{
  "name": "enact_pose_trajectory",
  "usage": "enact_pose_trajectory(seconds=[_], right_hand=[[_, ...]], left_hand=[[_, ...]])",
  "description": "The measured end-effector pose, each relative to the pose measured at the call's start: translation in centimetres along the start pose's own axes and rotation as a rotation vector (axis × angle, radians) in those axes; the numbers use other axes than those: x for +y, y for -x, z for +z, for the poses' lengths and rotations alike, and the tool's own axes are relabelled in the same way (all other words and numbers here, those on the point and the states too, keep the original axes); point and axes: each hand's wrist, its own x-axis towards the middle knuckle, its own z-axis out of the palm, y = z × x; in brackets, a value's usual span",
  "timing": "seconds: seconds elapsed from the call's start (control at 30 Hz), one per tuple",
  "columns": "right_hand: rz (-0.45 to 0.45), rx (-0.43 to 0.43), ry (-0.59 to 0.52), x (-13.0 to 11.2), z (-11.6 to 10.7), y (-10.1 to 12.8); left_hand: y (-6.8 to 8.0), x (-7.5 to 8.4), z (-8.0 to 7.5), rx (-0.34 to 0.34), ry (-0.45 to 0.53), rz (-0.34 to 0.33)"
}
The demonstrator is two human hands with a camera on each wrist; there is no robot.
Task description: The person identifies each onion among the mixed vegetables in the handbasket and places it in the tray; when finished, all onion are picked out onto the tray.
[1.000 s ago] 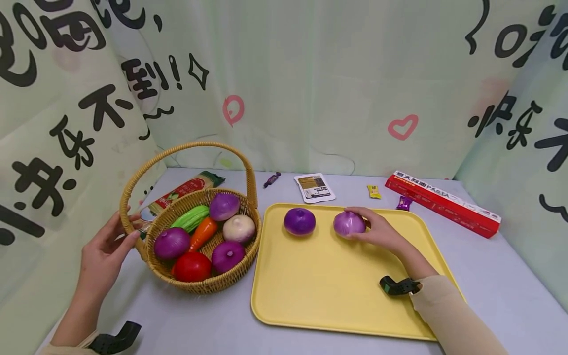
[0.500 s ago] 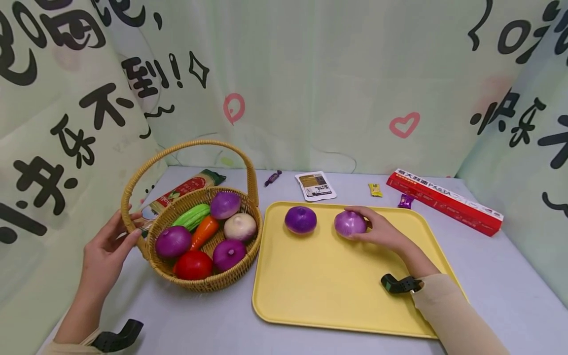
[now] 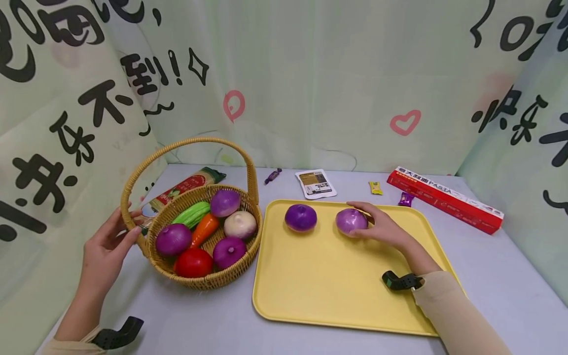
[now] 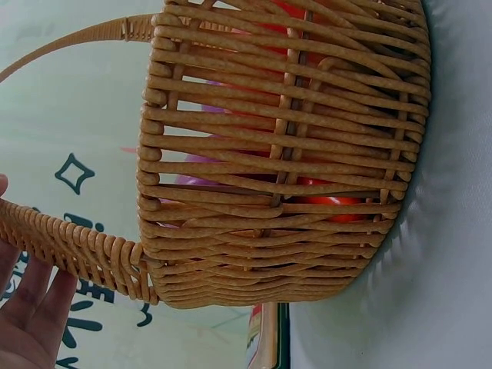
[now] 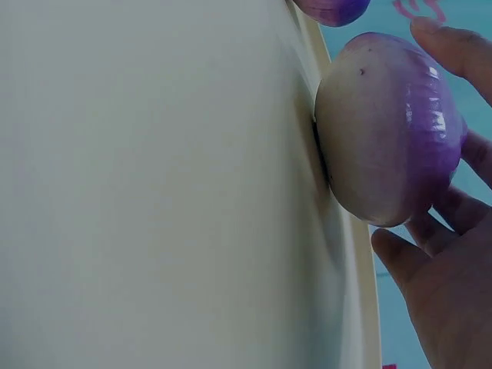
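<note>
On the yellow tray (image 3: pixel 337 276), a purple onion (image 3: pixel 349 222) sits near the far edge, with my right hand (image 3: pixel 386 230) around its right side. In the right wrist view the fingers are spread and the thumb stands a little apart from the onion (image 5: pixel 384 131). A darker purple onion (image 3: pixel 301 218) rests to its left. My left hand (image 3: pixel 104 246) holds the wicker basket (image 3: pixel 208 282) by the lower left of its handle (image 4: pixel 77 250). Inside lie several purple onions, a white onion (image 3: pixel 240 225), a carrot (image 3: pixel 205 230), a tomato (image 3: pixel 194 263) and a green ridged vegetable (image 3: pixel 193 214).
Behind the basket lies a red and green food packet (image 3: pixel 186 187). Along the table's back are a dark wrapped candy (image 3: pixel 272 176), a white pouch (image 3: pixel 316 184), a yellow candy (image 3: pixel 375 188), a purple candy (image 3: pixel 406 199) and a red pasta box (image 3: pixel 445 199). Printed curtains surround the table.
My right hand's fingers have loosened slightly and drawn back a little from the onion, which stays on the tray. The left hand still holds the basket handle.
</note>
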Motion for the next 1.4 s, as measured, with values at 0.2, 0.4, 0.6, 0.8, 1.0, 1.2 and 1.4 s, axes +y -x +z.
enact_pose_trajectory(seconds=[0.2, 0.4, 0.6, 0.8, 1.0, 1.2, 1.4], right_hand=[[-0.018, 0.014, -0.024, 0.2, -0.5, -0.1], [-0.046, 0.022, -0.017, 0.1, -0.9, 0.0], [-0.095, 0.056, 0.003, -0.7, -1.5, -0.1], [-0.093, 0.064, 0.011, -1.2, -1.6, -0.2], [-0.078, 0.058, 0.005, -1.8, -1.6, -0.2], [-0.089, 0.069, 0.005, -2.3, -1.8, -0.4], [-0.129, 0.080, 0.021, -2.7, -2.0, -0.6]], left_hand=[[0.0, -0.1, 0.0, -0.001, 0.005, 0.004], [0.1, -0.1, 0.0, 0.000, 0.005, -0.001], [0.1, -0.2, 0.0, -0.001, 0.005, -0.002], [0.0, -0.2, 0.0, -0.001, 0.003, -0.003], [0.1, -0.2, 0.0, 0.000, 0.008, -0.004], [0.1, -0.1, 0.0, -0.002, 0.019, -0.002], [0.1, -0.1, 0.0, 0.002, 0.027, -0.004]])
